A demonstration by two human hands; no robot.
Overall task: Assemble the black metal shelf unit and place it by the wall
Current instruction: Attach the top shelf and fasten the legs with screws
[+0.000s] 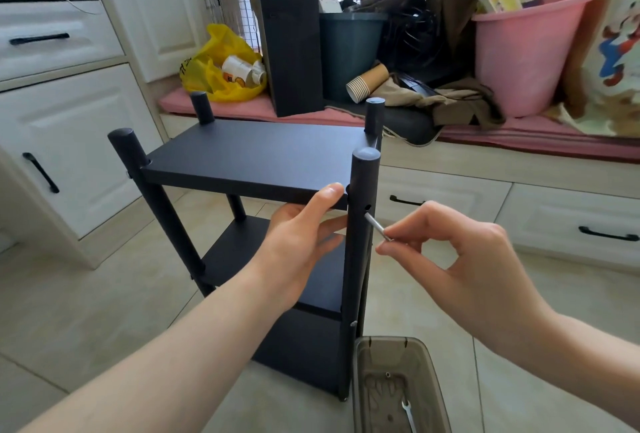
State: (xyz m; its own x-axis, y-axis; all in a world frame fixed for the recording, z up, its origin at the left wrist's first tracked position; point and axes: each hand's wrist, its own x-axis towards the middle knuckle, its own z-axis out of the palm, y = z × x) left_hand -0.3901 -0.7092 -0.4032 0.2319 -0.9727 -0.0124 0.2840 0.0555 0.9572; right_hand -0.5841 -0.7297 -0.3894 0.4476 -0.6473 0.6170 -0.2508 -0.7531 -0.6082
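The black metal shelf unit (pixel 252 155) stands upright on the tiled floor, with three shelves fixed between round posts. My left hand (pixel 301 235) grips the front right corner of the top shelf, thumb on its edge and fingers beneath. My right hand (pixel 460 259) pinches a small silver hex key (pixel 378 227), whose tip sits in a hole of the front right post (pixel 360 224), just below the top shelf.
A brown translucent plastic tray (pixel 363 380) with a small wrench (pixel 408 413) and a screw lies on the floor by the post's foot. White cabinets stand at the left. A pink-cushioned bench behind carries a black computer tower (pixel 291 41), bins, a pink bucket (pixel 526 51) and clutter.
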